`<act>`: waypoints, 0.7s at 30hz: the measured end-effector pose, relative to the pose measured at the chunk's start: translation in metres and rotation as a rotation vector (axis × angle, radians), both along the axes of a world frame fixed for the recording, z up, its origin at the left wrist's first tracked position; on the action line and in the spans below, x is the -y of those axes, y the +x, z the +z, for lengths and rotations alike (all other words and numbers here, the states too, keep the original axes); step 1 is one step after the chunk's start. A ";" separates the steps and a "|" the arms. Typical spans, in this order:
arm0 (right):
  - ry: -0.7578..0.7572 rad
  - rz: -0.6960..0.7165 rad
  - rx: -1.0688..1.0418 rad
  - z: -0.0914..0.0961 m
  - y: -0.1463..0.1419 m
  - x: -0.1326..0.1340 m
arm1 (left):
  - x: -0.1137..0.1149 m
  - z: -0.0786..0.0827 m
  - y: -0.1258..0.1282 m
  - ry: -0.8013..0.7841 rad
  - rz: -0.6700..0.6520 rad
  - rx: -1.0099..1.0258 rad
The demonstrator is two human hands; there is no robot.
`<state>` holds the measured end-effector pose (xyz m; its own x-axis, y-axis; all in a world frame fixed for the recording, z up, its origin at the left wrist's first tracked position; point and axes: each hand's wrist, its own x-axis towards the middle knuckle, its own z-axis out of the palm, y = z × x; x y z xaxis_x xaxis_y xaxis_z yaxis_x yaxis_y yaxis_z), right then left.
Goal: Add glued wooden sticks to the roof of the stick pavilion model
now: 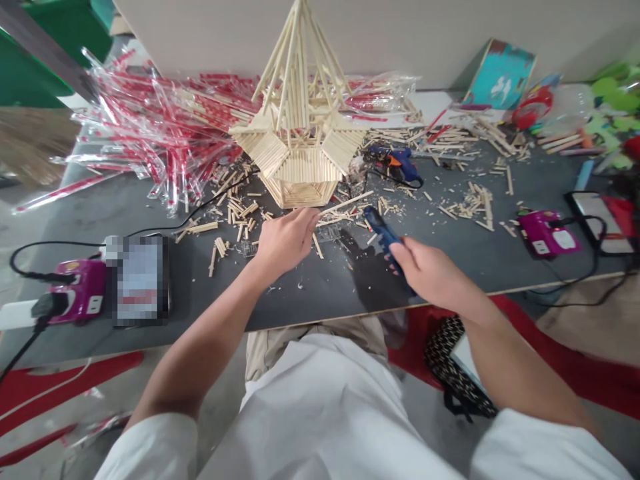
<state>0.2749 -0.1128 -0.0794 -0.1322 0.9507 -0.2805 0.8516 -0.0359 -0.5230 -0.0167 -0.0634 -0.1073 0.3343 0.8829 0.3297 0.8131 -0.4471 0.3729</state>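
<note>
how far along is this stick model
Done: the stick model has a six-sided base, roof panels and spire. In hand: left hand pinches a long stick, right hand grips a blue tool. Left: hard to tell; cut sticks lie loose around it.

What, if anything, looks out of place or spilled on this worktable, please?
Short stick offcuts lie strewn across the table around the stick model, and crumpled red-and-clear wrappers sprawl at its back left. The model itself stands upright. The left hand pinches a long stick; the right hand grips a blue glue gun.
</note>
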 end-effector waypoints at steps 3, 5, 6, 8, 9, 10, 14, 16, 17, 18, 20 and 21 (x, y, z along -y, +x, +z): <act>-0.097 0.041 -0.100 0.001 -0.031 -0.002 | 0.001 0.002 0.001 -0.016 0.009 0.009; -0.100 0.061 -0.141 0.001 -0.046 -0.003 | 0.002 0.003 0.001 -0.028 0.007 0.004; -0.090 0.064 -0.163 0.001 -0.051 -0.004 | 0.002 0.003 0.002 -0.034 0.009 -0.001; -0.066 0.064 -0.216 0.001 -0.056 -0.003 | 0.002 0.004 0.002 -0.041 0.019 -0.016; -0.062 0.061 -0.246 0.002 -0.058 -0.003 | 0.003 0.005 0.002 -0.042 0.022 -0.026; -0.063 0.058 -0.274 0.002 -0.058 -0.003 | 0.003 0.005 0.003 -0.042 0.023 -0.038; -0.074 0.033 -0.353 0.005 -0.061 -0.001 | 0.007 0.005 0.005 -0.053 -0.012 -0.106; -0.064 0.018 -0.367 0.006 -0.064 -0.001 | 0.010 0.005 0.007 -0.065 -0.037 -0.124; -0.057 0.009 -0.369 0.007 -0.065 0.000 | 0.011 0.005 0.008 -0.068 -0.045 -0.128; -0.052 0.002 -0.370 0.007 -0.066 0.001 | 0.012 0.006 0.009 -0.071 -0.047 -0.130; -0.040 -0.008 -0.371 0.007 -0.068 0.002 | 0.015 0.006 0.011 -0.076 -0.037 -0.131; -0.031 -0.010 -0.372 0.007 -0.069 0.003 | 0.016 0.006 0.011 -0.080 -0.032 -0.132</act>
